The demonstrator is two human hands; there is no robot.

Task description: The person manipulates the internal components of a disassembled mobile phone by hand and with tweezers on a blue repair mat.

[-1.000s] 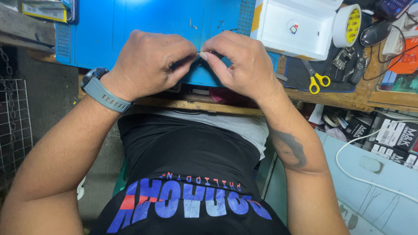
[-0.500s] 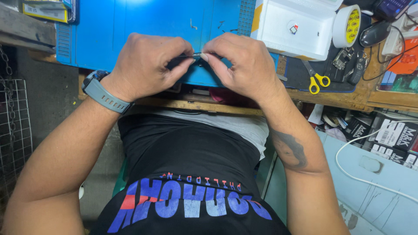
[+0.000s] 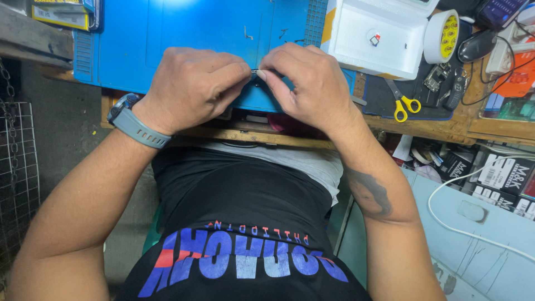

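My left hand (image 3: pixel 192 86) and my right hand (image 3: pixel 309 83) meet over the near edge of a blue work mat (image 3: pixel 184 33). Between their fingertips they pinch a small dark metal part (image 3: pixel 255 72), mostly hidden by the fingers, so its shape is unclear. Both hands are curled, knuckles up. A grey watch (image 3: pixel 134 122) sits on my left wrist. A few tiny metal bits (image 3: pixel 248 36) lie on the mat beyond the hands.
A white plastic box (image 3: pixel 379 33) stands at the back right, with a roll of tape (image 3: pixel 443 36) beside it. Yellow-handled scissors (image 3: pixel 401 103), keys (image 3: pixel 446 81) and a black mouse (image 3: pixel 476 44) lie on the wooden bench (image 3: pixel 423 125). A wire rack (image 3: pixel 16 167) is at the left.
The hands stay together at the mat's edge. The fingertips have shifted slightly on the small part. Nothing else has moved.
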